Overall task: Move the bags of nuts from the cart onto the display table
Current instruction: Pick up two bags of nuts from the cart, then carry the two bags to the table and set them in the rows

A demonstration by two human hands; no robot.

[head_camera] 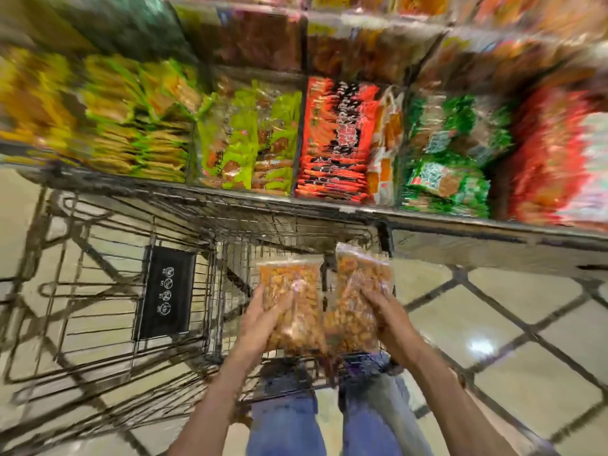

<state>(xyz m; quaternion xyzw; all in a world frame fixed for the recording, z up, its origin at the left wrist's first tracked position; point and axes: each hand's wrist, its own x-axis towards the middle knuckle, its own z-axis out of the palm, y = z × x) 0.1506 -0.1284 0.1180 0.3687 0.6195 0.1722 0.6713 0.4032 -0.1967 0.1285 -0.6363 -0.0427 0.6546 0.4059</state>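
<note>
The person stands at the cart, the left hand gripping one bag of nuts and the right hand gripping another bag, both lifted above the basket; next, I think, they must go forward onto the crowded surface.

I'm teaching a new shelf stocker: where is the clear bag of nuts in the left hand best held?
By its lower half, from below: the left bag stands upright and is limp, so the left hand cradling its filled bottom probably keeps the nuts from sagging.

Two nut bags side by side above cart, display table behind
</note>
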